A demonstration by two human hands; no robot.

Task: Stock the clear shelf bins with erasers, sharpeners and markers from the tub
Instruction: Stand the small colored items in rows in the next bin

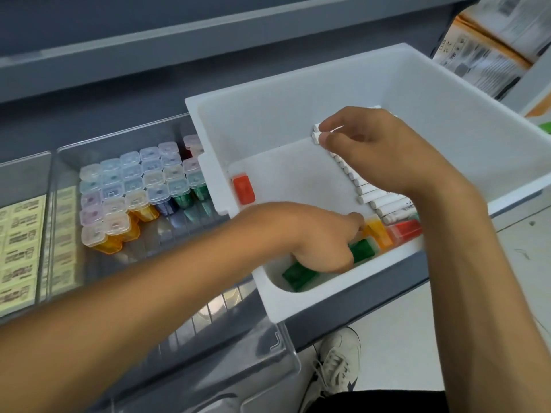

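**Tub.** The white rectangular plastic tub [298, 93] sits tilted on the front edge of the grey metal shelf [89, 114], partly overlapping the right end of the clear bins. Both hands are inside it.

**Right hand.** The right hand [375, 150] is at the far end of a diagonal row of white cylindrical markers [384, 201] lying side by side on the tub floor. Its grip is clamped: thumb and forefinger pinch the capped ends of the topmost markers in the row.

**Left hand.** The left hand [316, 234] reaches into the near corner of the tub, knuckles up, fingers curled downward between two green translucent sharpeners [301, 275]. Its forefinger tip touches a yellow-orange translucent sharpener [380, 232]. Whether this grip holds anything cannot be told, as the fingertips are hidden.

**Other tub contents.** A red translucent sharpener [407, 229] lies just beside the yellow-orange one. A single orange-red sharpener [244, 188] lies apart, against the tub's left wall.

**Bins.** The clear plastic shelf bin [119, 138] to the left holds upright clear-capped sharpeners in rows [131, 186]. The next clear bin [26, 162] farther left holds pale yellow printed erasers [21, 242] in stacked columns.

**Surroundings.** A white laced shoe [337, 362] stands on the floor below the shelf.
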